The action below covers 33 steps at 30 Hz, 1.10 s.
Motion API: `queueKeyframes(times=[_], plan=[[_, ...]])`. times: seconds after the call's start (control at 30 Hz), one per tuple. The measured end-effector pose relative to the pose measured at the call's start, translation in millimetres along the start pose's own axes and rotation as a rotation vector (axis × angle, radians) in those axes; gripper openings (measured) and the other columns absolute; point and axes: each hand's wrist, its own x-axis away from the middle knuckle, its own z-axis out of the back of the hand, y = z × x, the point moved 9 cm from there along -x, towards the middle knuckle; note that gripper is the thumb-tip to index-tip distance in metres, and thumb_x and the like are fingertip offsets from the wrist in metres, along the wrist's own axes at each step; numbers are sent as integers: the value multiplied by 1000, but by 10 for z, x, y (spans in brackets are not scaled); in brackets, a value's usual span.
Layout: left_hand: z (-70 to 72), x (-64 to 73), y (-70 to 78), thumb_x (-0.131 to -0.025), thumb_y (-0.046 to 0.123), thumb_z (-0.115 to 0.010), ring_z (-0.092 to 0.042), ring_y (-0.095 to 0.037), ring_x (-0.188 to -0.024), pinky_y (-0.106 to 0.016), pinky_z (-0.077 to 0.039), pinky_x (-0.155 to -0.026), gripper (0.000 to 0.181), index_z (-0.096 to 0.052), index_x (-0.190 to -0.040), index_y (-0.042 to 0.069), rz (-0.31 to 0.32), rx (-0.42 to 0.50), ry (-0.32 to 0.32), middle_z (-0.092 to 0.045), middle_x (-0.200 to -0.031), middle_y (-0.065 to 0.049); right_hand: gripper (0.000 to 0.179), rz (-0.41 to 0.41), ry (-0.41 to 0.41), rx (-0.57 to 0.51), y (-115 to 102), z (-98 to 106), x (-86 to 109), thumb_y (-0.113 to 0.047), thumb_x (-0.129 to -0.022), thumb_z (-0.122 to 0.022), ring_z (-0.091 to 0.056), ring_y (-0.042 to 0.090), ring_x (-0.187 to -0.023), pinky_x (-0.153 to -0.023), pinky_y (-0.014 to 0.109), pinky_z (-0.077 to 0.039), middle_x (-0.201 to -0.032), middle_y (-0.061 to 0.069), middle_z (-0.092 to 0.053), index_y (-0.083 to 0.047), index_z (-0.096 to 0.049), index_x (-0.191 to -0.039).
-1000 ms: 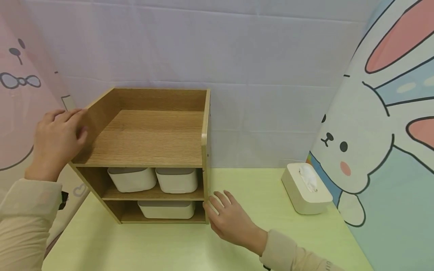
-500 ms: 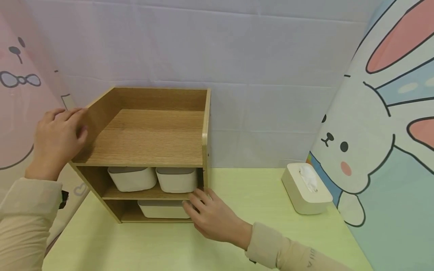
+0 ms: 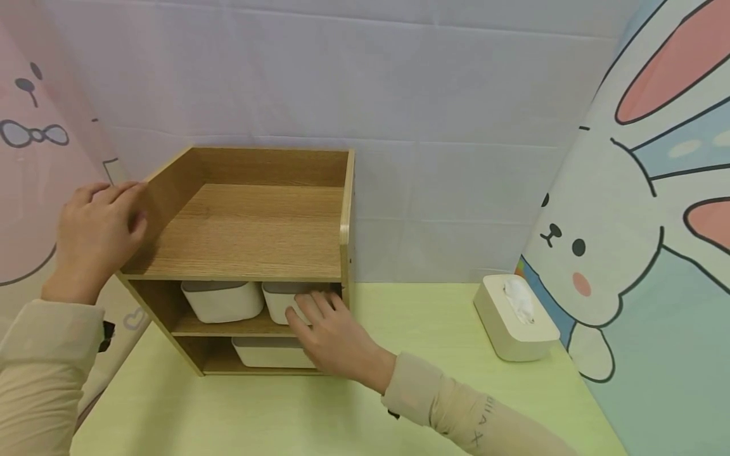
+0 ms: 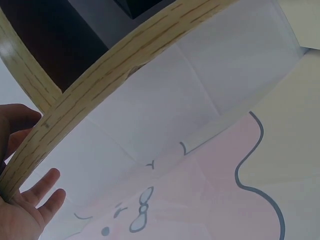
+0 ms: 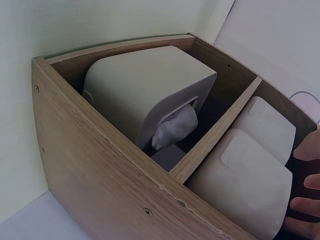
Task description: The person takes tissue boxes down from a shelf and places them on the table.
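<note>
At the left of the frame, my left hand (image 3: 99, 240) grips the wooden shelf (image 3: 256, 234) by its side panel, fingers curled over the edge. Left of centre, a white bin (image 3: 224, 305) sits in the middle tier. Near centre, my right hand (image 3: 339, 342) is before a second bin (image 3: 277, 306), fingers spread; I can't tell whether they touch.

Head view looks down; close wrist views apparently share the shelf (image 3: 256, 234).

Both sleeves (image 3: 42, 392) are beige with wide cuffs (image 3: 413, 389), the right bearing dark lettering (image 3: 485, 418).
</note>
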Motion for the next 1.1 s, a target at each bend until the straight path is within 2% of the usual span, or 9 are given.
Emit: queueKeyframes(times=[0.13, 0.3, 0.43, 0.63, 0.87, 1.1], plan=[[4, -1, 1, -76, 9, -54, -48, -43, -101, -60, -39, -80, 36, -59, -111, 1, 3, -1, -2, -63, -106, -24, 39, -30, -19, 15, 38, -89, -69, -29, -86, -49, -57, 22, -94, -74, 32, -51, -117, 7, -53, -13, -48, -121], [7, -5, 4, -77, 9, -54, -48, -43, -101, -60, -39, -80, 35, -59, -110, 1, -3, -3, 3, -63, -106, -23, 37, -45, 4, 53, 66, -141, -147, -31, -87, -48, -58, 17, -79, -60, 27, -50, -109, 4, -56, -13, -49, -119], [9, 1, 6, -77, 9, -55, -49, -44, -100, -61, -40, -79, 35, -60, -110, 1, -6, -12, 7, -63, -105, -24, 34, -47, -2, 96, 72, -185, -195, -31, -89, -48, -56, 12, -72, -55, 24, -47, -103, 0, -57, -14, -48, -118], [8, 8, 8, -77, 8, -54, -49, -44, -99, -61, -40, -77, 35, -60, -110, 1, -7, -13, 9, -63, -105, -24, 35, -59, -74, 102, 83, -286, -232, -30, -87, -50, -56, 12, -79, -60, 24, -47, -105, -2, -56, -15, -45, -119], [-20, -1, -12, -77, 8, -55, -48, -44, -101, -62, -39, -78, 36, -58, -112, 2, 14, -18, -31, -62, -107, -25, 47, -55, -160, 85, 77, -351, -240, -31, -84, -58, -56, 14, -89, -68, 26, -50, -115, 1, -53, -15, -38, -124], [-19, 1, -14, -76, 8, -55, -48, -44, -101, -61, -39, -79, 37, -59, -112, 1, 5, -16, -25, -62, -106, -26, 51, -45, -178, 73, 80, -380, -260, -26, -84, -61, -53, 16, -100, -75, 28, -50, -123, 3, -48, -15, -35, -127]])
